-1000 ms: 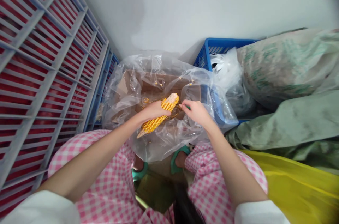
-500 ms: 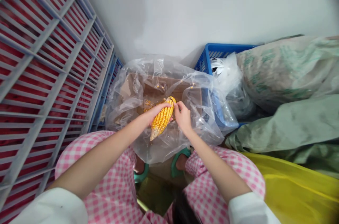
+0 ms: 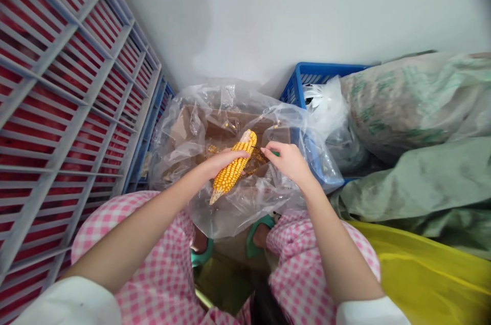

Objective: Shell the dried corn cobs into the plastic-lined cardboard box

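My left hand (image 3: 221, 159) is wrapped around an ear of yellow corn (image 3: 231, 171), which lies slanted with its pointed tip toward me. At its far end a pale strip shows bare of kernels. My right hand (image 3: 287, 160) is closed on a thin dark-shafted tool with a green handle (image 3: 275, 153); the shaft points left at the ear's far end, and I cannot tell whether it touches. Below both hands is a cardboard box (image 3: 245, 194) lined with a clear plastic bag (image 3: 215, 220). Loose kernels (image 3: 258, 157) lie inside it.
Stacked slatted crates (image 3: 84, 105) rise close on the left. A blue basket (image 3: 297, 87) with plastic bags stands to the right, beside a large stuffed sack (image 3: 418, 100) and a yellow bag (image 3: 425, 274). The white wall (image 3: 245, 18) is behind the box.
My right hand has moved right, away from the ear, and the tool's shaft and green handle now show. The ear has rolled in my left hand, exposing the pale strip.
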A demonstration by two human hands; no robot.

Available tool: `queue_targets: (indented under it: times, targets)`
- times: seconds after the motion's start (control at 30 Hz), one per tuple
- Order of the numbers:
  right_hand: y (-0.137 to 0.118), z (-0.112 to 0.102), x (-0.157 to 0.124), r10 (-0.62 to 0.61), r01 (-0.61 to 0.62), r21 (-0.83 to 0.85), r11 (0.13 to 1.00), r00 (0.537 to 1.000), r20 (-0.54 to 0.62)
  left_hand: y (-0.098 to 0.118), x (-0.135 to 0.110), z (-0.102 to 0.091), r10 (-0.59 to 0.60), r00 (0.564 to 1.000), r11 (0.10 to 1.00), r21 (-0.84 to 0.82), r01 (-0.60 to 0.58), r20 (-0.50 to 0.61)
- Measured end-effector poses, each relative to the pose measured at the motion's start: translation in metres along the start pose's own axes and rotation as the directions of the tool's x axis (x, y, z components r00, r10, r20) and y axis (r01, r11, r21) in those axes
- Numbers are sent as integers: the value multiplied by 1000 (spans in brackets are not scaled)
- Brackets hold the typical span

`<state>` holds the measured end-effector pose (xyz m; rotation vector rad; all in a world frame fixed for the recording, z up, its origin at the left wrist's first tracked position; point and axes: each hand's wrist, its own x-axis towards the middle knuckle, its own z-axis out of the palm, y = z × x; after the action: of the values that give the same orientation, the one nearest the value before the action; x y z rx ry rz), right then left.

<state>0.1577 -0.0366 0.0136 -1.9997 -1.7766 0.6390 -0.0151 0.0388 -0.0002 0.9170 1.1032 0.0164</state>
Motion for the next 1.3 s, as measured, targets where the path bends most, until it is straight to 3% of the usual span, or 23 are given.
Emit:
queue_targets:
  times: [0.3, 0.57, 0.7, 0.8, 0.87, 0.97, 1.13, 1.3]
  targets:
    - [3, -3, 0, -49, 50, -51, 997, 998, 32, 8, -10, 1, -41, 998, 995, 90, 36, 53]
    - [8, 22, -4, -57, 55, 30, 998, 996, 70, -4, -8, -2, 62, 998, 952, 300, -69, 34]
    - [2, 52, -6, 32, -17, 228, 973, 998, -62, -2, -10, 1, 34, 999, 969, 245, -29, -14]
    - [-8, 66, -1, 226, -114, 388, 915, 939, -259, -4, -9, 6, -62, 998, 993, 99, 58, 31]
    - [-10, 64, 4, 290, -180, 419, 890, 932, -215, -8, -5, 7, -53, 998, 998, 17, 52, 19]
    - [-3, 43, 11, 254, -226, 313, 923, 966, -52, -15, 1, 3, -16, 999, 999, 31, 18, -50]
    - [5, 11, 11, 118, -117, 93, 989, 993, -2, -10, 6, -4, 60, 996, 996, 62, -56, -71]
    - [0, 4, 9, 47, -56, 104, 993, 995, 84, -7, 6, -4, 113, 992, 992, 70, -109, -53]
